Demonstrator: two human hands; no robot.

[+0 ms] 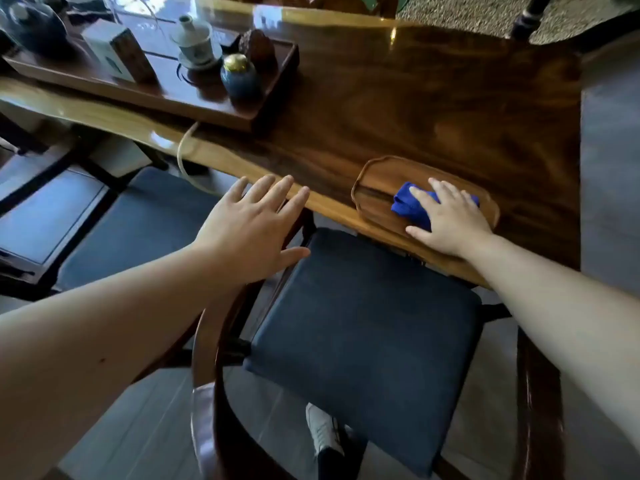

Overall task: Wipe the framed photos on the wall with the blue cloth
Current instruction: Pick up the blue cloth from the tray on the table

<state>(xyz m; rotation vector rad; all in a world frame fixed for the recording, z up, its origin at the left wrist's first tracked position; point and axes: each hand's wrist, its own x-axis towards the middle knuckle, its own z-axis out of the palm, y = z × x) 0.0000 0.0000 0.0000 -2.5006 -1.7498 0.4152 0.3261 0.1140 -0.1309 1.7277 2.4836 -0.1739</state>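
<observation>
We look down on a long live-edge wooden table point(433, 109), its polished top catching window glare, with 2 dark-cushioned chairs drawn up to its near edge; the closer chair cushion point(367, 344) fills the foreground. A tea tray point(242, 109) at the far left carries a lidded white cup point(194, 39), a blue jar with a gold lid point(240, 77) and a small box point(117, 51). Nearer us, a shallow wooden tray point(367, 178) sits at the table's edge, and the blue cloth point(407, 206) lies bunched inside it.

Our right hand point(446, 223) rests flat on the cloth, fingers spread and pressing down rather than curled around it; we judge that it has not yet gripped the fabric. Our left hand point(249, 230) hovers open and empty, palm down, over the gap between table edge and chair. No framed photos appear in this view, so the wiping has not begun.

The risk from here, as we read it: the light tray sits close to the edge on a glossy surface, and a dragging pull on the cloth could slide it off onto the chair. A loose pinch could also let the bunched cloth drop.
</observation>
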